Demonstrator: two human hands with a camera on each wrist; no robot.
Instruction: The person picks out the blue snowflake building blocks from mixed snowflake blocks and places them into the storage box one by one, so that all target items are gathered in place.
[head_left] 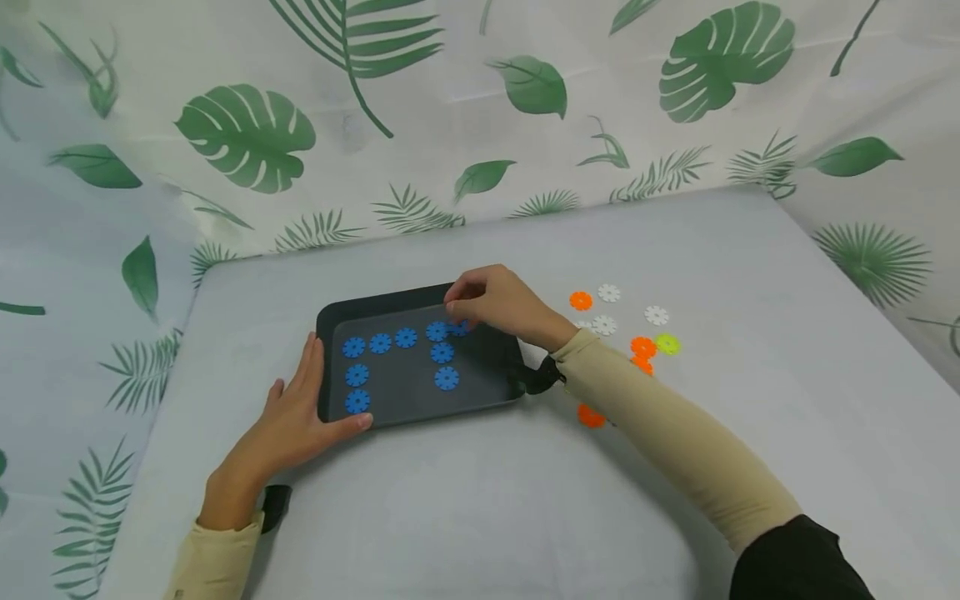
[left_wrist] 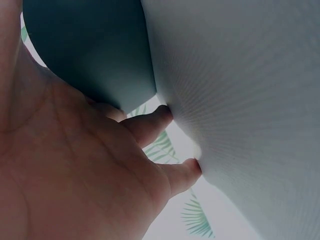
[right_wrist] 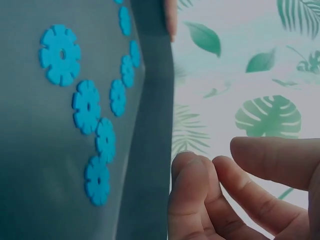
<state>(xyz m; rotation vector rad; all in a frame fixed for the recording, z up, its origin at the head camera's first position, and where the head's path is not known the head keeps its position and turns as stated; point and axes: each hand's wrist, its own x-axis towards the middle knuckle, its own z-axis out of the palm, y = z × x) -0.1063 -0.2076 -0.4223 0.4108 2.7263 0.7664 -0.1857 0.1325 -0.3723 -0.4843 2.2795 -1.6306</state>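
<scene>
A dark grey tray (head_left: 405, 404) lies on the table, with several blue notched discs (head_left: 446, 378) flat in it. My left hand (head_left: 292, 429) rests at its near left corner, fingers straight along the left side and thumb on the front edge. In the left wrist view, the palm and fingers lie beside the tray (left_wrist: 90, 50), fingertips touching the white cloth. My right hand (head_left: 502, 304) hovers over the tray's back right part, close above a blue disc (head_left: 459, 328). The right wrist view shows its loosely bent fingers (right_wrist: 187, 195) apart from the discs (right_wrist: 97, 180), with nothing visible between them.
Right of the tray, orange discs (head_left: 581, 301), white discs (head_left: 656, 315) and a yellow-green disc (head_left: 667, 344) lie scattered on the table (head_left: 480, 508). The right forearm crosses above some of them. A leaf-patterned curtain (head_left: 465, 125) hangs behind the table.
</scene>
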